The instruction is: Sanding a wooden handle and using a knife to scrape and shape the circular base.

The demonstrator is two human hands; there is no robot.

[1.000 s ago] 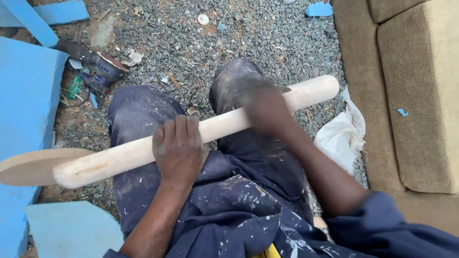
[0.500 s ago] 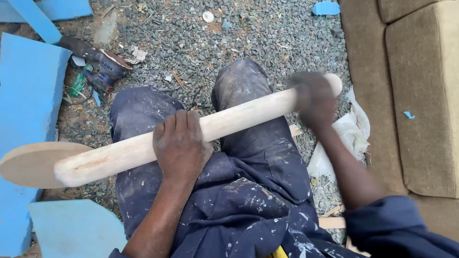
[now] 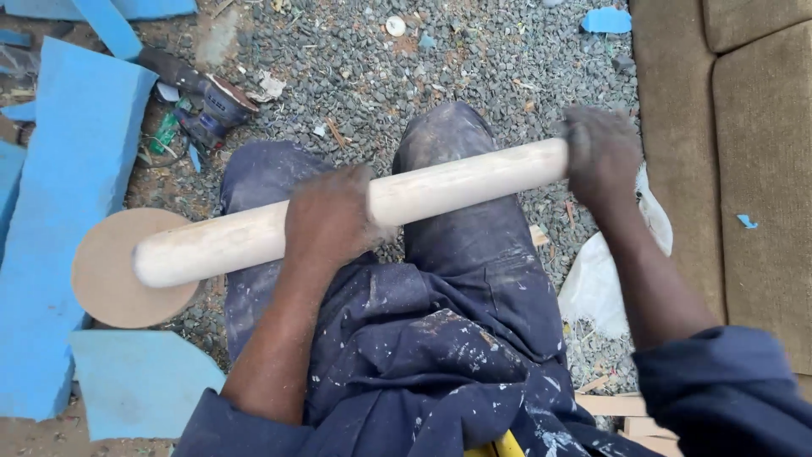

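Pale wooden dowel (image 3: 457, 186) across the lap, left hand (image 3: 328, 222) clamped mid-length, right hand (image 3: 602, 154) seemingly closed over its end.

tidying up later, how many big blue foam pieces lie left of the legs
3, maybe more out of frame: a long slab by the wooden disc, a flat piece below it, and a strip at top left.

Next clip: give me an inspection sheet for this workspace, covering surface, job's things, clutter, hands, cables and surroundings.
Surface: gravel ground, littered with small scraps.
Job's things: pale wooden dowel lying across the person's knees; round wooden disc on the ground behind its left end.
Clutter: blue foam pieces, power sander, white bag, wood offcuts.
Hands: left hand wrapped around mid-dowel; right hand gripping its right end, blurred.
Cables: nothing seen.
Surroundings: tan upholstered sofa on the right.
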